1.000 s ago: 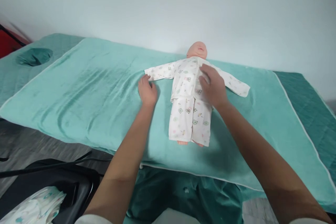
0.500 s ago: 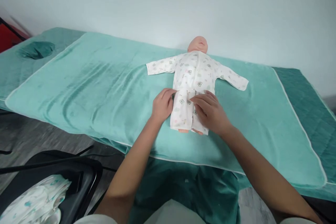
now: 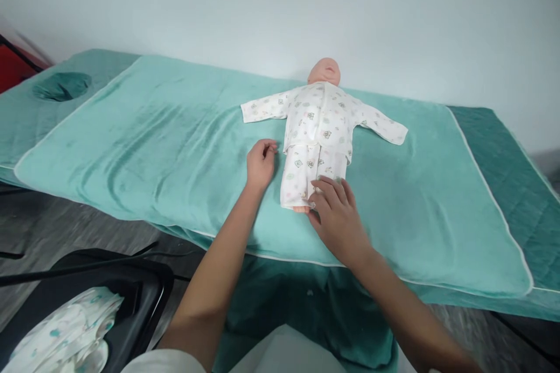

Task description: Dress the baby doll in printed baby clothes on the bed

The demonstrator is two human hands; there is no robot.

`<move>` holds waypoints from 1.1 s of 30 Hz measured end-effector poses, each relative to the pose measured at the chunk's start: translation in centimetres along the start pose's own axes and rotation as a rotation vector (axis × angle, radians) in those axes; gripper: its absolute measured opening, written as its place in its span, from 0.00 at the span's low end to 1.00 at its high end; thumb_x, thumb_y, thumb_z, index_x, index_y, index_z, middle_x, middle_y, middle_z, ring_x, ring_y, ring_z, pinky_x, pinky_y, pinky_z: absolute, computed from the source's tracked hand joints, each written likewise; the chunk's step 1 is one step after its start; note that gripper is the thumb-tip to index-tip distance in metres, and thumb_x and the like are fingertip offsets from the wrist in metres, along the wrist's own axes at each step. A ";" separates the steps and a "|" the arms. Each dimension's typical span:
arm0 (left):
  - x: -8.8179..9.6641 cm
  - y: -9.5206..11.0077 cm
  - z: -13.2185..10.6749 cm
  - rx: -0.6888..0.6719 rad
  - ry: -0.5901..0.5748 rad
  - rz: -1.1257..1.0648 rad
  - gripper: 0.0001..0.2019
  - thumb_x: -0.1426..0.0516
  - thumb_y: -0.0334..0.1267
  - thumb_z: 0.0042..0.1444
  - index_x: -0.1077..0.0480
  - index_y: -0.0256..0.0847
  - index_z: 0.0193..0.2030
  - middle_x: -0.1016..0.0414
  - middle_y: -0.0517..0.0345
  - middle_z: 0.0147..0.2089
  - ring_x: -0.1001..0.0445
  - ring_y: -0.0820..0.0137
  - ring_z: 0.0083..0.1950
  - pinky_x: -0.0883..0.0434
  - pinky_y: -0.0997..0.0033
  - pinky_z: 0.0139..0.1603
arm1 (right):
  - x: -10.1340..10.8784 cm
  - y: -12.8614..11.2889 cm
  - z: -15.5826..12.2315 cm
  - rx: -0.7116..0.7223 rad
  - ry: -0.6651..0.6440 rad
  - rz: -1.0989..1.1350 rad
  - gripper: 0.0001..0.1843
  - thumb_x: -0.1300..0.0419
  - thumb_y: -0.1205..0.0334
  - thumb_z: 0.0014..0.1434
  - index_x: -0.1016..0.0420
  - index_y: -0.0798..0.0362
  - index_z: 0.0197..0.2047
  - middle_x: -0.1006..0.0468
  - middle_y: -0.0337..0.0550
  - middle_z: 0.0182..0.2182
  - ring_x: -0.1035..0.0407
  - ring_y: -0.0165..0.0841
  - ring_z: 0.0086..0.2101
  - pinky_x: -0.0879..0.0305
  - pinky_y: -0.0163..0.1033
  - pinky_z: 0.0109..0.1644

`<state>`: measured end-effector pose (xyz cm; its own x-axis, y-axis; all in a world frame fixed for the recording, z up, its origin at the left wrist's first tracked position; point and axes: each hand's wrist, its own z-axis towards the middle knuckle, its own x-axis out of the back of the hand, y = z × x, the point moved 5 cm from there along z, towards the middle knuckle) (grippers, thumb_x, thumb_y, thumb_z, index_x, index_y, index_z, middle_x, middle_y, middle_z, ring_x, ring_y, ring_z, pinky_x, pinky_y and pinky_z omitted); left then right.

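Note:
A baby doll (image 3: 324, 71) lies on its back on a light green towel (image 3: 175, 145), dressed in a white printed top (image 3: 321, 119) and matching trousers (image 3: 300, 178). My right hand (image 3: 335, 215) lies over the lower end of the right trouser leg, fingers together on the cloth near the doll's feet. My left hand (image 3: 260, 164) rests on the towel just left of the trousers, fingers curled, holding nothing that I can see.
The towel covers a darker green padded table (image 3: 520, 169) against a pale wall. A dark green face hole (image 3: 61, 86) is at the table's far left. Low at the left, a black tray (image 3: 135, 297) holds folded printed cloth (image 3: 65, 338).
Both hands have come down from the doll's chest and sleeve to the trouser legs. The right hand has slid to the hem by the feet; the left has come off the trousers.

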<state>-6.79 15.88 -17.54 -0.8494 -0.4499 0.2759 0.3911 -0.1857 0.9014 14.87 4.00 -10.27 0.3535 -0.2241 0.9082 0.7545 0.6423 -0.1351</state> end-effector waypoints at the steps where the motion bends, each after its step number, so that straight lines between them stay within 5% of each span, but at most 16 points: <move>1: 0.0 0.0 0.0 0.005 0.002 -0.001 0.13 0.49 0.28 0.58 0.26 0.41 0.43 0.20 0.58 0.40 0.21 0.70 0.40 0.26 0.68 0.48 | -0.1 0.0 0.1 -0.019 0.013 -0.018 0.03 0.39 0.66 0.66 0.28 0.53 0.43 0.23 0.52 0.58 0.35 0.48 0.64 0.44 0.63 0.71; 16: 0.2 0.2 0.1 0.055 0.018 0.003 0.12 0.49 0.30 0.56 0.24 0.41 0.39 0.19 0.58 0.36 0.20 0.68 0.40 0.27 0.67 0.48 | -0.4 -0.8 -1.0 -0.192 0.245 -0.046 0.05 0.39 0.70 0.60 0.30 0.52 0.40 0.23 0.54 0.59 0.34 0.49 0.64 0.43 0.62 0.70; 25: 0.2 -0.3 0.1 0.058 0.019 -0.015 0.11 0.48 0.31 0.56 0.24 0.41 0.38 0.19 0.58 0.35 0.20 0.68 0.39 0.27 0.67 0.47 | 0.0 -1.1 -2.2 -0.189 0.254 0.072 0.09 0.40 0.70 0.63 0.32 0.52 0.46 0.25 0.54 0.60 0.35 0.49 0.64 0.41 0.63 0.69; 33: 0.1 -0.7 0.2 0.066 0.019 -0.024 0.11 0.48 0.32 0.57 0.24 0.41 0.38 0.19 0.58 0.37 0.20 0.68 0.39 0.26 0.66 0.48 | 0.5 1.3 -4.7 -0.285 0.299 0.241 0.19 0.37 0.68 0.64 0.32 0.50 0.57 0.25 0.53 0.52 0.29 0.44 0.52 0.25 0.54 0.54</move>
<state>-7.25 16.17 -18.06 -0.8514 -0.4621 0.2480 0.3456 -0.1388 0.9281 18.67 1.24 -11.83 0.6493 -0.3215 0.6892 0.7382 0.4845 -0.4694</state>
